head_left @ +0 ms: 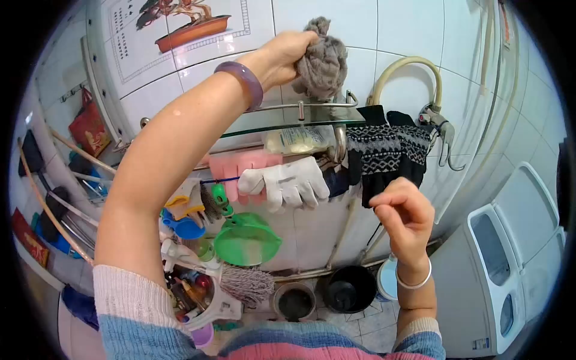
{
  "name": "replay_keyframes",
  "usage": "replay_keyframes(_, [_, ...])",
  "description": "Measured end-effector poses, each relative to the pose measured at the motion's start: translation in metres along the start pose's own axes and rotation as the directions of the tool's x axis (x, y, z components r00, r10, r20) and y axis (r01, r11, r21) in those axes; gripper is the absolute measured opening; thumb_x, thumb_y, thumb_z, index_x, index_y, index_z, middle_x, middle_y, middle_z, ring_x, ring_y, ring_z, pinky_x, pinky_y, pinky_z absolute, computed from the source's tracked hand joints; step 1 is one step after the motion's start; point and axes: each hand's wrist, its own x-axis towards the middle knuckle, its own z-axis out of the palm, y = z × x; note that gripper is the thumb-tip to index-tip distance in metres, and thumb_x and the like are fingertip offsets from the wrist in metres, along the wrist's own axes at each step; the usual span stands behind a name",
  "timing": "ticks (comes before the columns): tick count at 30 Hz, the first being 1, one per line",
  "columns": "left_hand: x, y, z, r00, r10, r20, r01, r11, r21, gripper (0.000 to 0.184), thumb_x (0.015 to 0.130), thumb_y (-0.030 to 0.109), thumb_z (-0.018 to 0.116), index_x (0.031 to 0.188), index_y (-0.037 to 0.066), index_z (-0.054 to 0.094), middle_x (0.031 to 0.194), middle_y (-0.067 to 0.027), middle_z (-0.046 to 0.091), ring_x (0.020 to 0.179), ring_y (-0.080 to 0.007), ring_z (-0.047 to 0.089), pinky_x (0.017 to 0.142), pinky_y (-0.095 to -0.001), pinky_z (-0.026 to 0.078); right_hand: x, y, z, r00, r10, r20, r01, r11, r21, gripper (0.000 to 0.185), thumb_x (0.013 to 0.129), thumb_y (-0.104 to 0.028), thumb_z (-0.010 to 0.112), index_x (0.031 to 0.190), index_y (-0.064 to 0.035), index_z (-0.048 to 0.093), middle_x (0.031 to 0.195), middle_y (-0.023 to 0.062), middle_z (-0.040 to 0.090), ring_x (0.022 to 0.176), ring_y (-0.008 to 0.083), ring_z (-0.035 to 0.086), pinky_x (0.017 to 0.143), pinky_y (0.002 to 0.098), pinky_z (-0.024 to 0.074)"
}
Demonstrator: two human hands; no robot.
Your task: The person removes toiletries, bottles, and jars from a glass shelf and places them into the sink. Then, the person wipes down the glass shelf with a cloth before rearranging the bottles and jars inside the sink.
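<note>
High against the tiled wall, my left hand (291, 55) is closed around a bunched grey cloth (324, 69), just above the rail of a glass shelf (282, 127). The cloth hangs down near that rail; whether it touches cannot be told. My right hand (408, 219) is lower, in front of and below black-and-white patterned knit gloves (387, 147). Its thumb and fingers are curled together in a pinch, and anything between the fingertips is too small to make out. White work gloves (288, 185) and pink rubber gloves (246, 165) hang under the shelf.
A green dustpan (247, 240) hangs above a grey mop head (247, 285). Below are a black bucket (350, 289) and a basin (294, 302). On the right stands a white washing machine (468, 288) with its lid raised. A metal hook and hose (444, 129) are fixed nearby.
</note>
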Motion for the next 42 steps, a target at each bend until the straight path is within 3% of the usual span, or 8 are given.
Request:
replay_keyframes(6, [-0.043, 0.048, 0.051, 0.907, 0.221, 0.360, -0.160, 0.969, -0.190, 0.028, 0.093, 0.020, 0.052, 0.099, -0.006, 0.058, 0.093, -0.0120, 0.062, 0.085, -0.0170, 0.056, 0.076, -0.0290, 0.048, 0.098, 0.002, -0.007, 0.905, -0.380, -0.189, 0.338, 0.915, -0.220, 0.075, 0.075, -0.029, 0.075, 0.136, -0.0035, 0.039, 0.140, 0.0132, 0.035, 0.125, 0.0250, 0.042, 0.099, 0.0368, 0.0390])
replay_keyframes(10, [-0.102, 0.069, 0.077, 0.855, 0.093, 0.509, -0.168, 0.981, 0.102, 0.041, 0.100, 0.033, 0.038, 0.110, -0.004, 0.053, 0.100, -0.0140, 0.060, 0.093, -0.0217, 0.054, 0.089, -0.0356, 0.046, 0.142, 0.009, -0.010, 0.918, -0.340, -0.205, 0.303, 0.933, -0.191, 0.035, 0.089, -0.009, 0.060, 0.122, 0.0003, 0.052, 0.111, 0.0078, 0.061, 0.099, 0.0152, 0.058, 0.086, 0.0278, 0.0473])
replay_keyframes(17, [-0.121, 0.012, -0.025, 0.721, 0.384, 0.577, -0.624, -0.004, 0.782, 0.044, 0.082, 0.018, 0.065, 0.123, 0.005, 0.054, 0.117, -0.0154, 0.059, 0.101, -0.0290, 0.061, 0.087, -0.0360, 0.048, 0.163, 0.051, -0.043, 0.981, -0.058, -0.185, -0.005, 0.947, -0.322, 0.032, 0.079, -0.003, 0.060, 0.110, 0.0002, 0.063, 0.099, 0.0120, 0.067, 0.089, 0.0183, 0.064, 0.078, 0.0290, 0.0520])
replay_keyframes(23, [-0.132, -0.023, -0.038, 0.781, 0.320, 0.536, -0.582, 0.066, 0.810, 0.036, 0.081, 0.010, 0.062, 0.116, 0.006, 0.058, 0.116, -0.0158, 0.058, 0.105, -0.0336, 0.056, 0.089, -0.0403, 0.046, 0.190, 0.086, -0.009, 0.676, 0.350, 0.648, 0.150, 0.797, -0.586, 0.058, 0.059, 0.018, 0.046, 0.104, -0.0102, 0.069, 0.114, 0.0128, 0.059, 0.110, 0.0291, 0.054, 0.094, 0.0332, 0.0441])
replay_keyframes(31, [-0.125, -0.029, -0.046, 0.780, 0.342, 0.525, -0.587, 0.106, 0.803, 0.034, 0.080, 0.005, 0.059, 0.113, 0.005, 0.062, 0.120, -0.0130, 0.059, 0.104, -0.0323, 0.058, 0.091, -0.0393, 0.046, 0.212, 0.099, -0.001, 0.652, 0.390, 0.650, 0.312, 0.644, -0.699, 0.046, 0.062, 0.014, 0.048, 0.098, -0.0043, 0.068, 0.106, 0.0137, 0.059, 0.103, 0.0350, 0.054, 0.088, 0.0382, 0.0449])
replay_keyframes(36, [-0.129, -0.032, -0.048, 0.773, 0.338, 0.537, -0.578, 0.027, 0.816, 0.038, 0.080, 0.009, 0.060, 0.118, 0.008, 0.059, 0.125, -0.0102, 0.056, 0.108, -0.0305, 0.056, 0.093, -0.0410, 0.042, 0.210, 0.098, 0.001, 0.647, 0.355, 0.675, 0.687, 0.113, -0.718, 0.019, 0.068, -0.006, 0.066, 0.084, -0.0147, 0.071, 0.093, 0.0020, 0.058, 0.094, 0.0218, 0.056, 0.079, 0.0335, 0.0501])
replay_keyframes(39, [-0.129, -0.035, -0.048, 0.786, 0.337, 0.518, -0.560, 0.032, 0.828, 0.038, 0.078, 0.010, 0.060, 0.116, 0.008, 0.061, 0.124, -0.0105, 0.057, 0.110, -0.0295, 0.055, 0.094, -0.0406, 0.040, 0.198, 0.080, -0.003, 0.848, 0.233, 0.475, 0.489, 0.001, -0.872, 0.022, 0.068, -0.010, 0.065, 0.088, -0.0134, 0.071, 0.096, 0.0041, 0.062, 0.087, 0.0256, 0.060, 0.076, 0.0355, 0.0510])
replay_keyframes(42, [-0.126, -0.038, -0.050, 0.771, 0.368, 0.520, -0.580, 0.069, 0.811, 0.037, 0.078, 0.010, 0.061, 0.115, 0.007, 0.062, 0.124, -0.0111, 0.057, 0.111, -0.0291, 0.055, 0.095, -0.0406, 0.038, 0.191, 0.082, -0.036, 0.996, -0.084, 0.038, 0.068, 0.388, -0.919, 0.028, 0.073, -0.016, 0.059, 0.098, -0.0171, 0.070, 0.098, 0.0101, 0.067, 0.083, 0.0273, 0.065, 0.073, 0.0359, 0.0525])
